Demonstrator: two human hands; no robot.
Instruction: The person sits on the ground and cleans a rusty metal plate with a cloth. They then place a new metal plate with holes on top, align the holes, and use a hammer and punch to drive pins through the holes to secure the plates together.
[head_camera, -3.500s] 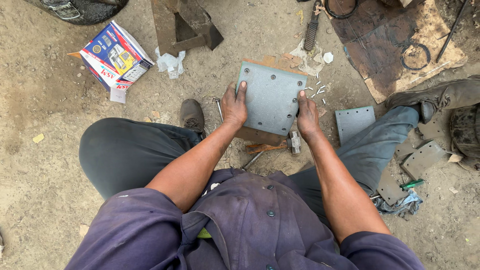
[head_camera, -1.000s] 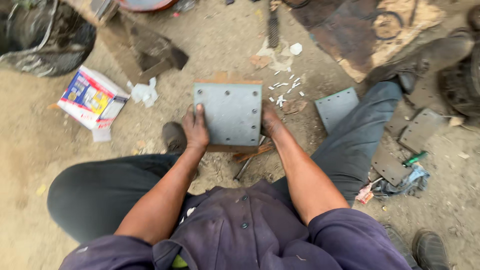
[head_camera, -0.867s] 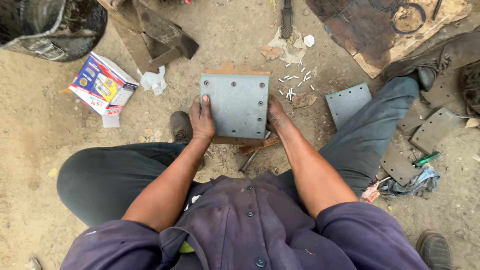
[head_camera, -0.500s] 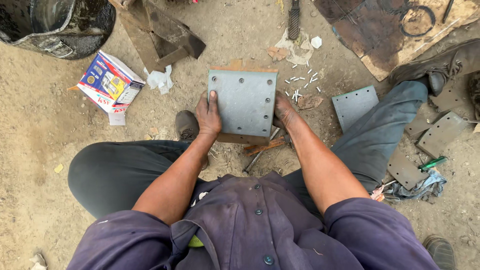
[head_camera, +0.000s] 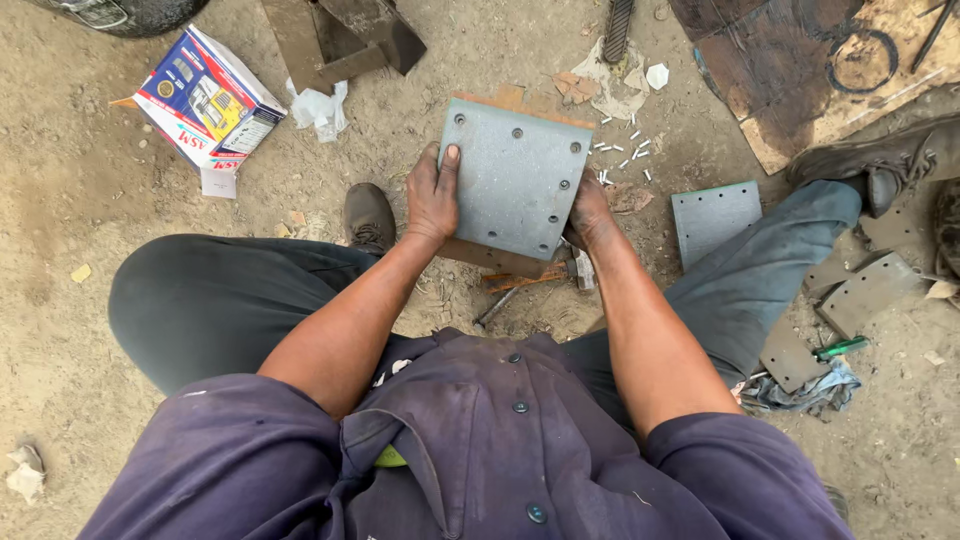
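Note:
I sit on dirt ground and hold a grey curved plate (head_camera: 515, 175) with several holes along its edges. My left hand (head_camera: 432, 192) grips its left edge, thumb on top. My right hand (head_camera: 588, 210) holds its right edge from beneath. The plate rests over a rusty brown metal piece (head_camera: 490, 258). A hammer (head_camera: 540, 278) lies on the ground just under the plate, between my legs.
Small white rivets (head_camera: 625, 155) lie scattered beside the plate. More grey plates (head_camera: 715, 215) (head_camera: 865, 292) lie at the right by my leg. A colourful cardboard box (head_camera: 208, 98) sits at upper left, near rusty metal parts (head_camera: 340, 35). A green-handled tool (head_camera: 840, 347) rests on a rag.
The view has shifted a little. Both hands have stayed on the plate's edges, and the plate now sits slightly turned on the brown piece.

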